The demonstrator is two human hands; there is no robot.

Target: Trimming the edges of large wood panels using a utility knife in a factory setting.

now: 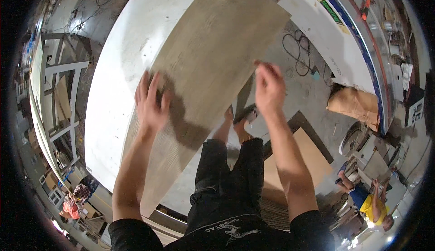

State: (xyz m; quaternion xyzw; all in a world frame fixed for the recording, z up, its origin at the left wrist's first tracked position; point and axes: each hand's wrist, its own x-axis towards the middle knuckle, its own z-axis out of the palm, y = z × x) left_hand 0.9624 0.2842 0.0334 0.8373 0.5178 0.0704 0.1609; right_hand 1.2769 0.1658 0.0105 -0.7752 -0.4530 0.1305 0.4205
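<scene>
A long grey-brown wood-grain panel (213,33) lies across a white surface (118,65) in front of me, its near end reaching down to my left side. My left hand (152,101) is over the panel's left edge with its fingers spread and holds nothing; I cannot tell whether it touches the panel. Beside the right edge, my right hand (271,87) is closed, thumb and fingers pinched together. A small brownish bit (257,63) shows at its fingertips, too small and blurred to name.
Looped dark cable (297,51) lies on the floor to the right. Beyond it are a long workbench (340,38) and brown wrapping paper (353,106). Tan boards (301,160) lie by my right leg. A person in yellow (374,208) is at lower right, another person (72,205) at lower left.
</scene>
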